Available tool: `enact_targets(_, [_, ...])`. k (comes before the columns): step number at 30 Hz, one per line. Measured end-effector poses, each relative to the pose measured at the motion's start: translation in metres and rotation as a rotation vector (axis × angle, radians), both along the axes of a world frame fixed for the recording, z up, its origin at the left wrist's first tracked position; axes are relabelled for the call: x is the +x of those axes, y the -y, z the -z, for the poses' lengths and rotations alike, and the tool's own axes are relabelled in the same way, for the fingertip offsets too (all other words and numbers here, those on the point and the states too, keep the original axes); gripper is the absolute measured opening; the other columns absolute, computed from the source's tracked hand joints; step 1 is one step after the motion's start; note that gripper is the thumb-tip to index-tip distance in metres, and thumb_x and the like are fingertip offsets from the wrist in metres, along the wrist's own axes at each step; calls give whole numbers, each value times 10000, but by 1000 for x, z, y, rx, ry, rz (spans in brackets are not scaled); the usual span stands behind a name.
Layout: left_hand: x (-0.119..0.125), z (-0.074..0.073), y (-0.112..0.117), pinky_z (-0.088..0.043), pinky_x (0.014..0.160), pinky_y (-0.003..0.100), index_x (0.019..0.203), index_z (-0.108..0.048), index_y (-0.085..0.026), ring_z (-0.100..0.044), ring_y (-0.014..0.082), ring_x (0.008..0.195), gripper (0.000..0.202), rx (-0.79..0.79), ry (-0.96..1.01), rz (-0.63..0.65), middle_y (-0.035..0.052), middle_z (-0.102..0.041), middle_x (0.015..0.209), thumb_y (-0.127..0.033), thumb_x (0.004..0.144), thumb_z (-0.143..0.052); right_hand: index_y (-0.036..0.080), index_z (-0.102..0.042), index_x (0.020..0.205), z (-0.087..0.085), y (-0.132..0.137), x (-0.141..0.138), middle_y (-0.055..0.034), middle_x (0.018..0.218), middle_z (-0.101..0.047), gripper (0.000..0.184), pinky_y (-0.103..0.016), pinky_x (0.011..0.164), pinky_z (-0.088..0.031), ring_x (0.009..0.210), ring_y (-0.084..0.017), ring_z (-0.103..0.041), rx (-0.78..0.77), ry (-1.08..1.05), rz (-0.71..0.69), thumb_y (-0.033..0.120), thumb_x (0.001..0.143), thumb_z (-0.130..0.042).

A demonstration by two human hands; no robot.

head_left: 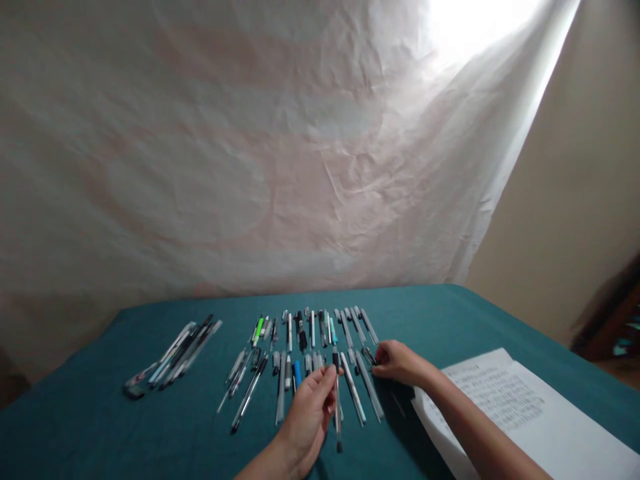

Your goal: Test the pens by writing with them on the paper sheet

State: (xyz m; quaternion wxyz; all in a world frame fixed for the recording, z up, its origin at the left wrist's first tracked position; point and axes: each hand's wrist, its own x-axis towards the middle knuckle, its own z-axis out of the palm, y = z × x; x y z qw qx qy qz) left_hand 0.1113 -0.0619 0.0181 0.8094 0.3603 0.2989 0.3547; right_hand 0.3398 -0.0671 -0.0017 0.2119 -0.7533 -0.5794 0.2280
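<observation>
Head view: pen (337,400) in left hand (310,417)

left hand (311,408) pinching an upright dark-tipped pen (337,400) above a teal tablecloth (90,420), right hand (397,362) touching the near row of pens (310,370), far row of pens (315,327) just behind, loose bundle of pens (175,352) well apart at left, printed sheet (505,400) at right, pale draped cloth (250,147) behind.

I count two hands (310,413), one paper (505,400), one table (100,427), and too many blurred pens (300,347) to count
</observation>
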Motion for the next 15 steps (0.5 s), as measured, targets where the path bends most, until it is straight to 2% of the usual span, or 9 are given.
enact_targets(6, [-1,0,-1,-311,500,162,832,-574,-134,-387,42,510,277,10,3,16,-38,-444,622,-379,706,-608,126,-545,850,2,1,-2,3,583,-612,268,-152,377,-349,433,-94,-543,-113,-82,2,167,591,-600])
enact_targets(10, [-1,0,-1,-305,501,163,806,-569,-133,-387,40,511,268,5,2,10,-40,-442,614,-376,704,-611,127,-531,826,2,0,0,10,535,-597,228,-152,378,-372,422,-96,-543,-134,-124,-14,202,621,-596])
enact_targets(13, [0,0,-1,-302,498,160,797,-569,-132,-389,37,518,267,3,-4,-5,-36,-458,635,-372,695,-622,125,-554,758,-5,1,0,1,524,-588,177,-161,407,-394,444,-98,-543,-117,-135,-16,269,659,-587])
enact_targets(15, [1,-1,-2,-309,509,160,796,-569,-134,-404,38,534,264,23,-13,-10,-30,-477,656,-372,695,-620,123,-565,715,-16,4,-5,-7,533,-585,197,-167,431,-405,466,-98,-542,-80,-176,-21,318,687,-571])
